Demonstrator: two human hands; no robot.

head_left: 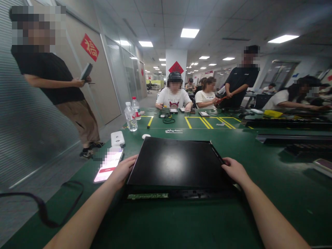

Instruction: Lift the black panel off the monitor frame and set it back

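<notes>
While the flat black rectangular metal case [176, 162] lies on the green worktop [259, 207] | left hand [121, 173]: grip clasps its left edge | right hand [233, 170]: grip clasps its right edge

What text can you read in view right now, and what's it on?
"福": red wall sign, left.
Pillar sign: red diamond, probably the same character, too small to be sure.
Phone: screen blurred, unreadable.
Bottles: labels too small to read.
Shirt of the seated person opposite: print unreadable.
Case: no text visible.
</notes>
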